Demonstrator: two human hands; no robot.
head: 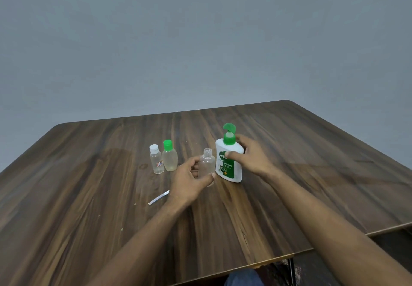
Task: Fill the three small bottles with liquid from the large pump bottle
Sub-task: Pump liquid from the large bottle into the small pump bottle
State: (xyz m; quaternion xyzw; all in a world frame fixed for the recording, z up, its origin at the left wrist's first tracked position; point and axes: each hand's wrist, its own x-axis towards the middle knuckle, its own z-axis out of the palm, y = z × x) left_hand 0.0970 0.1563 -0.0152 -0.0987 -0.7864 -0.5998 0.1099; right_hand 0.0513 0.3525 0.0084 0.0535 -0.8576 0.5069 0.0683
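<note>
My left hand (pixel 189 177) curls its grip around the open small bottle (pixel 207 163), thumb low across the front and fingers round the far side, holding it upright on the worktop (pixel 312 174). My right hand (pixel 249 158) wraps the large pump bottle (pixel 227 163) from its three o'clock side, thumb pressed on the label and fingers behind. The two bottles stand just beside each other, the small one at the pump bottle's nine o'clock; both have their long axes vertical. The green pump head (pixel 229 129) sits above and slightly to the three o'clock side of the small bottle's open neck, and I cannot tell which way its spout points, so I judge the next move depends on bringing that neck under the spout; my left hand is the nearer one for that. Two other small bottles wait at my left hand's ten o'clock, touching or nearly so: a white-capped bottle (pixel 156 160) and a green-capped bottle (pixel 169 156), both capped and upright. A small white strip (pixel 158 197) lies at my left hand's seven o'clock. The worktop is dark streaked wood grain, and behind it rises a plain grey wall (pixel 200 40).
</note>
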